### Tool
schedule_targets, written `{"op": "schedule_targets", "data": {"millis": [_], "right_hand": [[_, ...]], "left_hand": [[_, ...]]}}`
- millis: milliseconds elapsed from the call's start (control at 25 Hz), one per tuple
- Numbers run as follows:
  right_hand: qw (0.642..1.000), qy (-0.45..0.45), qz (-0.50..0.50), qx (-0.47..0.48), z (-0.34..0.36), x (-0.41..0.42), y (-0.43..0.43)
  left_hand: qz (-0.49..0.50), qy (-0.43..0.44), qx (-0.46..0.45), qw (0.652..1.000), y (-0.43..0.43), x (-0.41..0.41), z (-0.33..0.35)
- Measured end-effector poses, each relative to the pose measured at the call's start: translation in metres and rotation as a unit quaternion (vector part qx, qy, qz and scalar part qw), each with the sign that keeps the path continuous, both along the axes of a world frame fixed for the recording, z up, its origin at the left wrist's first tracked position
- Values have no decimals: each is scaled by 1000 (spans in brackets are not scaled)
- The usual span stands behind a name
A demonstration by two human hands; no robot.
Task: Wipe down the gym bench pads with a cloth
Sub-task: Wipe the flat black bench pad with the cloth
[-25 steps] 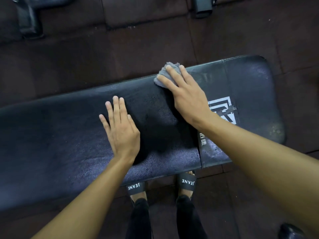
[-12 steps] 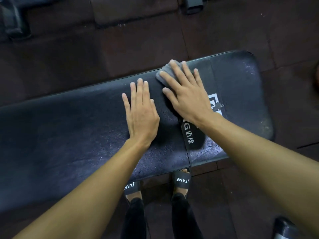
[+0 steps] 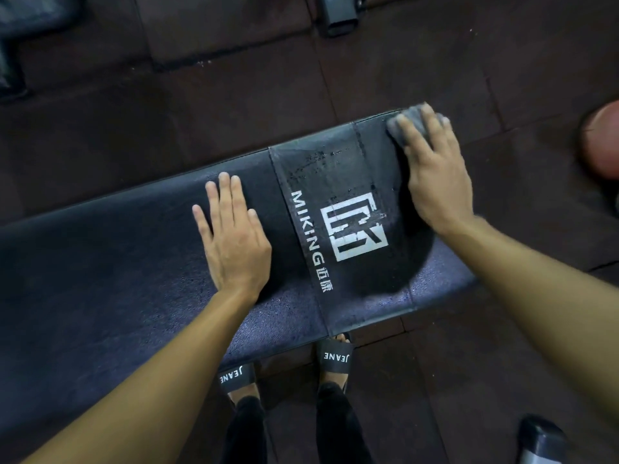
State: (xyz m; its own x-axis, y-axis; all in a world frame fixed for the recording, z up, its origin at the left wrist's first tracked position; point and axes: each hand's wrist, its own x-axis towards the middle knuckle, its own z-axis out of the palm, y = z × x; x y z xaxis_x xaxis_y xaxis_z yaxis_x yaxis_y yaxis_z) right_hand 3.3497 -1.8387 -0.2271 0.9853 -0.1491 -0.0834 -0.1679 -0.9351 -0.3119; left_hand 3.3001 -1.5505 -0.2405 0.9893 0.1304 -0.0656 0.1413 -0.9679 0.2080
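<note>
A long black gym bench pad (image 3: pixel 110 272) runs across the view, with a white MIKING logo panel (image 3: pixel 351 226) near its right end. My right hand (image 3: pixel 435 172) presses a grey cloth (image 3: pixel 407 123) flat onto the pad's far right corner, fingers spread over it; most of the cloth is hidden under the hand. Left of the logo, my left hand (image 3: pixel 231 239) lies flat on the pad, fingers together, holding nothing.
Dark rubber floor tiles (image 3: pixel 234 95) surround the bench. My feet in black slides (image 3: pixel 335 358) stand under the near edge. A reddish round object (image 3: pixel 603 142) sits at the right edge, metal equipment feet (image 3: pixel 338 15) at the top and a dark object (image 3: pixel 541 440) bottom right.
My right hand slid the cloth rightward along the far edge to the pad's end, uncovering the logo. My left hand also shifted right along the pad.
</note>
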Motion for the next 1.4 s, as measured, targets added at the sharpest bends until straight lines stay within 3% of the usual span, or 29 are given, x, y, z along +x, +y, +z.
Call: {"op": "schedule_targets", "data": {"millis": [120,200,400,520,760,920,1200,1400], "right_hand": [[996,-10,-86,-1,3,-61,17],[997,-9,-80,12,3,-86,45],[997,-12,81,7,-2,-25,89],[996,19,82,1,-1,22,101],[976,-70,206,-24,-11,-30,142],[989,-34,134,-47,-5,-49,86],[989,-20,-147,-2,-1,-136,16],[996,-20,-81,2,0,-174,92]], "left_hand": [[4,-6,4,1000,-1,-1,0],[4,-10,5,1000,-1,0,-1],[-3,-10,5,1000,2,2,-3],[-4,-9,5,1000,2,1,-4],[-6,-10,10,1000,1,-2,-3],[-8,-10,8,1000,3,-1,-3],[-6,-14,11,1000,2,-3,-3],[-10,-12,23,1000,3,-1,-3]]}}
